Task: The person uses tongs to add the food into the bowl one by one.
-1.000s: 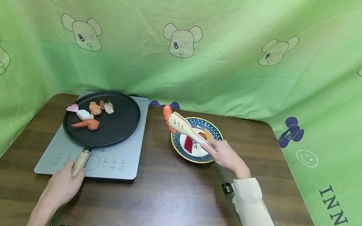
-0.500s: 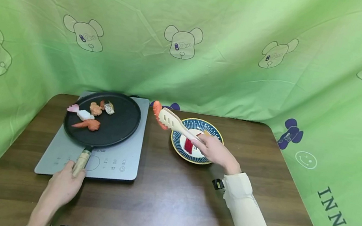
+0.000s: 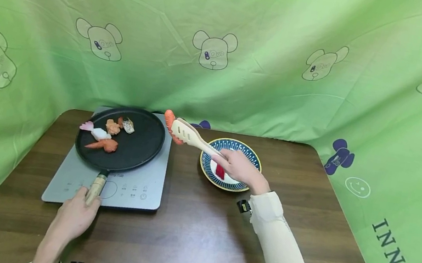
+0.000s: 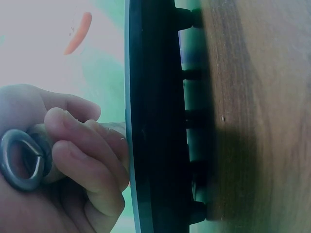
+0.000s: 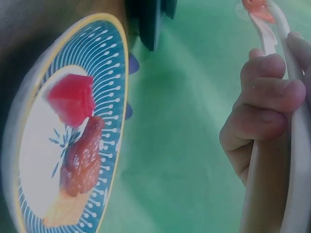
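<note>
My left hand [image 3: 72, 217] grips the handle [image 3: 95, 189] of a round black frying pan [image 3: 137, 147]; in the left wrist view its fingers [image 4: 85, 160] curl round that handle. With my right hand [image 3: 240, 169] I hold cream slotted tongs [image 3: 189, 135], which pinch a scored orange-red sausage [image 3: 170, 121]. The sausage hangs in the air near the pan's right side. Under my right hand stands a blue-patterned plate [image 3: 251, 154]. In the right wrist view a red piece [image 5: 73, 99], a glossy brown piece of meat [image 5: 82, 158] and a yellowish piece [image 5: 65, 208] lie on the plate.
The pan sits on a grey induction cooktop [image 3: 157, 178]. Its left half holds a pink-tailed prawn [image 3: 99, 133], a chicken wing [image 3: 109, 145], a brown nugget [image 3: 112, 127] and a silvery piece [image 3: 128, 125]. A green curtain [image 3: 153, 75] borders the wooden table [image 3: 183, 248].
My right hand has moved left and slightly up, carrying the sausage in the tongs from above the plate's left edge toward the pan. The left hand stays on the handle.
</note>
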{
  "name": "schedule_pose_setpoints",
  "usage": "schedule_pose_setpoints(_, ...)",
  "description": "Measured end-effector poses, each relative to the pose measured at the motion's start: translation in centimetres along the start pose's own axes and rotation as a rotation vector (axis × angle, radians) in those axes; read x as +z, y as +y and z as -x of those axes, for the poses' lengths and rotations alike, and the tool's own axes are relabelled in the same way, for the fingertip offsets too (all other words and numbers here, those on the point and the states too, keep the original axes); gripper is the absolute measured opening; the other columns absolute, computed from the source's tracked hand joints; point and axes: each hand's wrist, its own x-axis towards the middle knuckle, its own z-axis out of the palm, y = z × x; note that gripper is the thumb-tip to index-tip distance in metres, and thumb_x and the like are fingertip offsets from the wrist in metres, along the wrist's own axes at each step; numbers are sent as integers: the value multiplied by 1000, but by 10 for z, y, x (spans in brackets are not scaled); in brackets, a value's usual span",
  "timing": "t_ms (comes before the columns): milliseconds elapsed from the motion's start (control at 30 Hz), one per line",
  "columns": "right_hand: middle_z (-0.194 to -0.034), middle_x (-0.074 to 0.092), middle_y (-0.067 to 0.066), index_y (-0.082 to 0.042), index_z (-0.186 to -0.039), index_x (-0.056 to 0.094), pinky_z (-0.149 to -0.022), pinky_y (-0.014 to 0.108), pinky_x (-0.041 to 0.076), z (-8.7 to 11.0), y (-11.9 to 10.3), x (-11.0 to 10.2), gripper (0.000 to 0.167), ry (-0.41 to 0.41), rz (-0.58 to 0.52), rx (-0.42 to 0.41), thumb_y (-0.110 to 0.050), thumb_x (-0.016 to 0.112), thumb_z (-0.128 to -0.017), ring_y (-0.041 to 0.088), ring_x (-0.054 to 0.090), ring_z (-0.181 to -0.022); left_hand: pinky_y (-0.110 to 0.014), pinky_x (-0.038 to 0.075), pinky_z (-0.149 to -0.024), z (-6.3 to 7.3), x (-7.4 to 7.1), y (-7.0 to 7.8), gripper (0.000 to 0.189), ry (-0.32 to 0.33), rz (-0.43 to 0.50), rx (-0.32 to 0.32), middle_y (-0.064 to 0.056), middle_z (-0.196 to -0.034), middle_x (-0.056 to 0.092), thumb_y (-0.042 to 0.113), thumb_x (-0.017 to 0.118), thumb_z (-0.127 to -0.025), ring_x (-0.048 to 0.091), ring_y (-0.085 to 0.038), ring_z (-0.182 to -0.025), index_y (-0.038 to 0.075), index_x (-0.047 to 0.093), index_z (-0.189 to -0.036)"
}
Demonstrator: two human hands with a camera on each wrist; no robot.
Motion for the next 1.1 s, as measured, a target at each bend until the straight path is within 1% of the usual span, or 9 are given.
schedule_pose_setpoints(133, -57, 50, -8, -16, -77, 55, -53, 28, 37, -5, -6, 0, 29, -9, 8, 11, -35, 50, -98, 10, 47, -54, -36, 34, -47, 0, 0, 0, 41, 4, 0, 5, -13, -71, 46, 33, 42, -96, 45, -25, -56, -3, 37, -115)
schedule_pose_setpoints(333, -55, 51, -7, -19, -79, 55, -49, 30, 37, -10, -17, 0, 31, -29, 29, 42, -42, 48, -97, 10, 49, -50, -35, 34, -47, 0, 0, 0, 41, 7, -6, 13, -13, -71, 46, 32, 42, -95, 45, -25, -56, -4, 37, -114)
schedule_pose_setpoints(500, -57, 50, -6, -19, -83, 55, -46, 29, 38, -15, -24, -1, 33, -54, 58, 51, -46, 44, -97, 9, 48, -48, -35, 34, -47, 0, 0, 0, 41, 15, -14, 19, -13, -70, 46, 31, 42, -95, 45, -25, -55, -4, 37, -114)
schedule_pose_setpoints(567, -59, 49, -5, -16, -84, 56, -45, 29, 38, -17, -27, -1, 35, -64, 55, 47, -46, 44, -98, 9, 48, -48, -35, 34, -47, 0, 1, 0, 41, 13, -15, 18, -13, -70, 46, 32, 42, -95, 45, -25, -56, -4, 37, -114)
schedule_pose_setpoints(700, -60, 47, -3, -13, -83, 54, -46, 28, 39, -22, -31, 0, 34, -80, 10, 31, -42, 46, -98, 10, 48, -45, -35, 34, -47, -1, 1, 0, 42, 7, -11, 13, -14, -71, 46, 32, 42, -95, 45, -25, -56, -5, 37, -116)
schedule_pose_setpoints(833, -60, 45, -1, -13, -82, 52, -46, 27, 38, -25, -35, 3, 31, -83, -9, 19, -40, 48, -98, 12, 46, -45, -36, 34, -47, -1, 1, 0, 42, 7, -6, 15, -14, -72, 47, 32, 42, -95, 46, -25, -56, -4, 37, -116)
schedule_pose_setpoints(1100, -59, 39, -4, -14, -81, 51, -45, 27, 36, -31, -41, 12, 32, -65, 40, 17, -42, 48, -97, 12, 41, -48, -35, 34, -47, -1, 1, 0, 41, 7, -6, 18, -14, -71, 46, 32, 42, -96, 45, -25, -55, -4, 38, -114)
